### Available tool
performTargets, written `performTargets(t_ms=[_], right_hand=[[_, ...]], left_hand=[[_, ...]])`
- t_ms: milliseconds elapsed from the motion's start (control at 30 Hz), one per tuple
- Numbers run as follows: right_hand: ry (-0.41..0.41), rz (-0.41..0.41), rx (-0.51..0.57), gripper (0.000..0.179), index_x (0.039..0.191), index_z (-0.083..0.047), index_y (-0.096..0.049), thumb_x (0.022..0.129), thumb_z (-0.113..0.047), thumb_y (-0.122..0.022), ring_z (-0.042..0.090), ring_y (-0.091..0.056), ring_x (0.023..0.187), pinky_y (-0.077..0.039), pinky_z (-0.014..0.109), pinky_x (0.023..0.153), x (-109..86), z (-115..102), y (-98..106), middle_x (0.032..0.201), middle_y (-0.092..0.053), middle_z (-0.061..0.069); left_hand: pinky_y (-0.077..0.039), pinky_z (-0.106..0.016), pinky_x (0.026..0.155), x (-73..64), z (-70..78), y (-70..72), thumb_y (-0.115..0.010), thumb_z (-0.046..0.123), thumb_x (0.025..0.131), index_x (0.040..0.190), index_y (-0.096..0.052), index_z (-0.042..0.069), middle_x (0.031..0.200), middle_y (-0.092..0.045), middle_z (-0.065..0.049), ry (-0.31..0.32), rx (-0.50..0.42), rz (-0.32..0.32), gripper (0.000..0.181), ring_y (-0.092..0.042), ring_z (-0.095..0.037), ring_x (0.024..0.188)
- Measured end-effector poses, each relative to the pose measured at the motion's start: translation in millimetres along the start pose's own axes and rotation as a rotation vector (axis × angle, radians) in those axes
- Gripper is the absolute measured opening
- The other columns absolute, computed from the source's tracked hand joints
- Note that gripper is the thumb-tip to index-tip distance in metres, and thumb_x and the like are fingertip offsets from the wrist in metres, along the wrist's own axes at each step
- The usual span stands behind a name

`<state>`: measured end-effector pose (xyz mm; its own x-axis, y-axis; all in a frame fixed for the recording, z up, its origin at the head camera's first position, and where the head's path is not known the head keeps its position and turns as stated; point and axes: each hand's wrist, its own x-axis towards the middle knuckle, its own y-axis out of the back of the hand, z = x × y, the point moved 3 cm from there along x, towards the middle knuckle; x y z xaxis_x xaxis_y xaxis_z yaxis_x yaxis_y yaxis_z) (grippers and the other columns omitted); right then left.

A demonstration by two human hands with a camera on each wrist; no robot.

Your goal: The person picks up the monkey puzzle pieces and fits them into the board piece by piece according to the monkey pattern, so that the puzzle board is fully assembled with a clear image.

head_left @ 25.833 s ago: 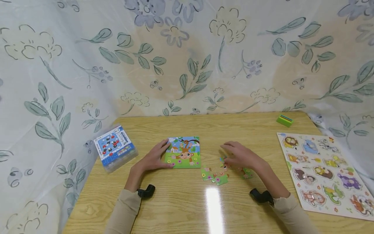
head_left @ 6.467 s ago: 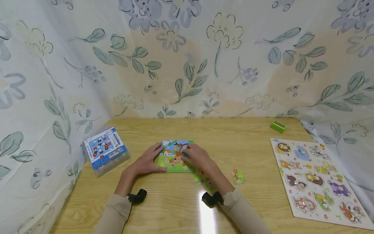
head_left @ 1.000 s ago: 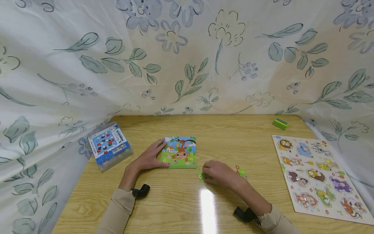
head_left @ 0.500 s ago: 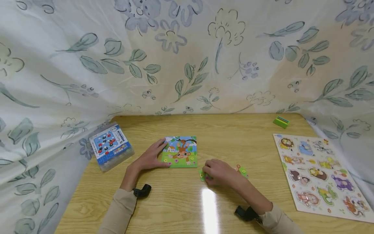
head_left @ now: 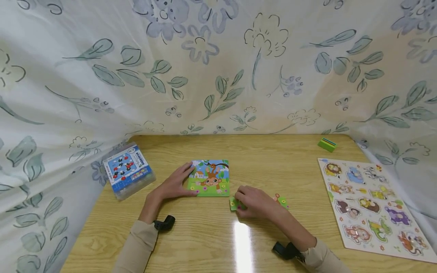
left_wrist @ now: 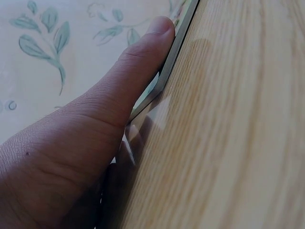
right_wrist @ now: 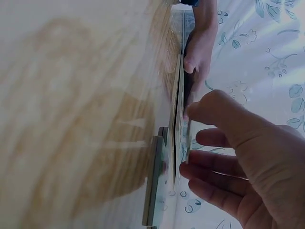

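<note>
A square monkey jigsaw puzzle (head_left: 211, 176) lies assembled on the table in the head view. My left hand (head_left: 173, 184) rests at its left side, fingers at the upper left corner and thumb near the lower left. In the left wrist view the thumb (left_wrist: 138, 57) lies along the puzzle's edge. My right hand (head_left: 254, 203) is low over loose pieces to the right. Seen from the right wrist, it pinches a thin puzzle piece (right_wrist: 188, 136) edge-on between thumb and fingertips. A green piece (head_left: 233, 204) shows left of this hand, another piece (head_left: 281, 201) right of it.
A clear box with a blue molecule label (head_left: 128, 170) stands at the left. On the right lies a white animal puzzle board (head_left: 372, 204), with a small green block (head_left: 327, 144) behind it. A floral cloth (head_left: 218, 76) hangs behind the wooden table (head_left: 191, 242).
Several loose pieces lay beside the puzzle in the oldest frame; fewer show now. The right hand was over the puzzle 6.5 seconds ago and has since moved right, barely shifting during the last second.
</note>
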<state>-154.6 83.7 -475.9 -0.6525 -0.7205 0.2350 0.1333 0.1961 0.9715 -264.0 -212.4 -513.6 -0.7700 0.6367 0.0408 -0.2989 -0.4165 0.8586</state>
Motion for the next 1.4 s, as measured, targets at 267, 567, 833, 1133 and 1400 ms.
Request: performTargets(t_ms=[267, 567, 833, 1133, 1400], right_hand=[[-0.002, 0.061, 0.045, 0.017, 0.088, -0.017, -0.062, 0.080, -0.026, -0.073, 0.005, -0.053, 0.078, -0.046, 0.014, 0.059, 0.2, -2, 3, 0.092, -0.059, -0.004], [0.008, 0.110, 0.095, 0.018, 0.094, -0.016, -0.065, 0.082, -0.026, -0.072, 0.005, -0.054, 0.080, -0.048, 0.015, 0.064, 5.1, -5, 6, 0.093, -0.061, -0.005], [0.044, 0.159, 0.126, 0.018, 0.097, -0.013, -0.067, 0.084, -0.023, -0.072, 0.009, -0.058, 0.085, -0.051, 0.019, 0.073, 15.3, -8, 10, 0.096, -0.063, -0.002], [0.069, 0.193, 0.164, 0.019, 0.100, -0.012, -0.068, 0.085, -0.023, -0.071, 0.008, -0.058, 0.085, -0.051, 0.018, 0.072, 25.5, -9, 11, 0.096, -0.063, -0.001], [0.103, 0.247, 0.188, 0.018, 0.097, -0.009, -0.069, 0.083, -0.020, -0.072, 0.011, -0.062, 0.084, -0.052, 0.017, 0.073, 33.4, -7, 12, 0.094, -0.066, 0.001]], left_hand=[[-0.023, -0.059, 0.116, 0.6, -4.6, -3.4, -0.075, 0.059, 0.076, 0.156, -0.021, 0.013, 0.165, -0.012, -0.005, 0.027, 0.002, -0.018, 0.107, -0.014, -0.034, 0.151], [-0.023, -0.059, 0.117, 1.2, -7.3, -5.9, -0.074, 0.060, 0.076, 0.157, -0.020, 0.013, 0.165, -0.011, -0.005, 0.026, 0.016, -0.018, 0.108, -0.013, -0.034, 0.151], [-0.023, -0.059, 0.117, 0.9, -6.1, -4.4, -0.075, 0.061, 0.074, 0.156, -0.021, 0.013, 0.165, -0.012, -0.006, 0.024, 0.012, -0.013, 0.110, -0.014, -0.034, 0.151], [-0.024, -0.061, 0.115, 1.1, -4.2, -3.9, -0.077, 0.060, 0.073, 0.156, -0.023, 0.010, 0.164, -0.014, -0.010, 0.002, 0.011, -0.005, 0.111, -0.015, -0.037, 0.150], [-0.023, -0.060, 0.116, 0.8, -3.2, -2.9, -0.077, 0.060, 0.073, 0.156, -0.023, 0.011, 0.164, -0.014, -0.008, 0.020, 0.008, -0.015, 0.111, -0.015, -0.035, 0.150]])
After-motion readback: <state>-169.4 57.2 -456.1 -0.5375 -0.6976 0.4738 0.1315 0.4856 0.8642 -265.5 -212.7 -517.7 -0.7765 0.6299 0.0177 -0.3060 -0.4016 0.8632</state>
